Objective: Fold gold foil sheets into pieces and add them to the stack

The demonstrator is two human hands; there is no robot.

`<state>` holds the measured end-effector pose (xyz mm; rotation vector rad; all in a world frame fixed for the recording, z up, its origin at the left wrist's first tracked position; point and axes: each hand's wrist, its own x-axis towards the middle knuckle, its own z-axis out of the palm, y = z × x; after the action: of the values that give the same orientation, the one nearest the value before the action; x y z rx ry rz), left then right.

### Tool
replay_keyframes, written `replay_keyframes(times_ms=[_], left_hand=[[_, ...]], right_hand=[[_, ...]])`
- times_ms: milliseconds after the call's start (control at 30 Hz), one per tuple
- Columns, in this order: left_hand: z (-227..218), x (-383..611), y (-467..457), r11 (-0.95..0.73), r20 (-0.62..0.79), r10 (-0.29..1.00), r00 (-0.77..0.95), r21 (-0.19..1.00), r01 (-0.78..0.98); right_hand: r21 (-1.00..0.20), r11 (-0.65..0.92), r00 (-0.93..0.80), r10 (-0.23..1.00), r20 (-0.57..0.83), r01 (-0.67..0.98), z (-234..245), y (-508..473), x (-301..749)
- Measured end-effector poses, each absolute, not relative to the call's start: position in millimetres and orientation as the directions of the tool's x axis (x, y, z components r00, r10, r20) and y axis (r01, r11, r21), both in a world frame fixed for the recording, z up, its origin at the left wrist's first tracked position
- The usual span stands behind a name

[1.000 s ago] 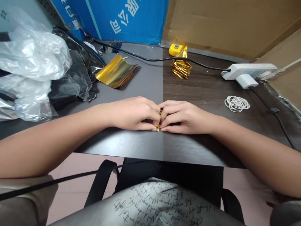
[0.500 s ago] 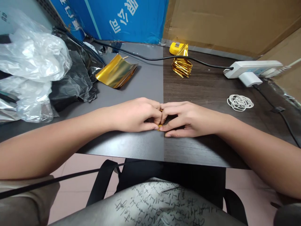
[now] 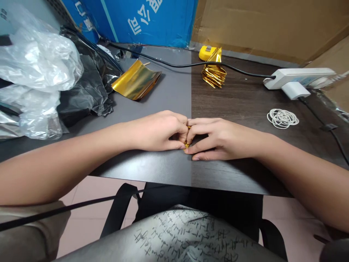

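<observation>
My left hand (image 3: pixel 160 131) and my right hand (image 3: pixel 218 138) meet fingertip to fingertip near the front edge of the table (image 3: pixel 152 167). Both are closed in a pinch on a small folded piece of gold foil (image 3: pixel 187 145), of which only a sliver shows between the fingers. A flat curled sheet of gold foil (image 3: pixel 136 80) lies further back on the left. A stack of pleated gold foil pieces (image 3: pixel 214 72) stands at the back centre.
Clear and black plastic bags (image 3: pixel 40 72) are piled at the left. A yellow tape measure (image 3: pixel 205 52), a black cable (image 3: pixel 177 65) and a white power strip (image 3: pixel 297 78) lie at the back. White rubber bands (image 3: pixel 282 118) lie at the right. Cardboard stands behind.
Both hands stay together on the small foil piece; the right hand's fingers have shifted slightly. The view has tilted a little.
</observation>
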<state>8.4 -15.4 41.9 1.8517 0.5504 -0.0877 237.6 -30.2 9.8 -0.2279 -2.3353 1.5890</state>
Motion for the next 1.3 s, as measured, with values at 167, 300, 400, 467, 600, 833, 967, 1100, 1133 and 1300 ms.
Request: replay_keyframes(times_ms=[167,300,400,467,600,833,967,1100,1133,1300], left_hand=[[39,8,-16,-0.247,-0.367,0.335,0.868,0.854,0.457],[34,7,-14,-0.246,-0.419,0.347,0.839,0.823,0.512],[32,6,-12,-0.235,-0.438,0.361,0.823,0.811,0.535],[32,6,-12,-0.201,-0.454,0.354,0.818,0.817,0.541],[31,6,-11,-0.133,-0.485,0.326,0.811,0.826,0.548],[27,-3,-1,-0.149,-0.421,0.256,0.87,0.872,0.466],[28,-7,7,-0.144,-0.317,0.227,0.921,0.924,0.354],[29,-5,7,-0.098,-0.229,0.212,0.95,0.962,0.254],[29,-5,6,-0.096,-0.204,0.2,0.958,0.969,0.226],[27,-3,2,-0.18,-0.125,0.143,0.982,0.972,0.15]], right_hand=[[-0.918,0.396,-0.949,0.284,0.137,-0.015,13,-30,238],[-0.921,0.39,-0.947,0.289,0.141,-0.018,12,-30,238],[-0.929,0.367,-0.933,0.321,0.163,-0.036,10,-31,237],[-0.929,0.368,-0.931,0.328,0.163,-0.033,10,-32,237],[-0.919,0.393,-0.941,0.305,0.144,-0.014,12,-32,236],[-0.92,0.392,-0.943,0.301,0.142,-0.013,13,-30,236],[-0.927,0.374,-0.936,0.318,0.148,-0.019,12,-32,237],[-0.939,0.341,-0.93,0.33,0.161,-0.041,10,-32,237],[-0.942,0.333,-0.93,0.331,0.163,-0.046,10,-32,237],[-0.955,0.292,-0.93,0.333,0.156,-0.055,9,-31,238]])
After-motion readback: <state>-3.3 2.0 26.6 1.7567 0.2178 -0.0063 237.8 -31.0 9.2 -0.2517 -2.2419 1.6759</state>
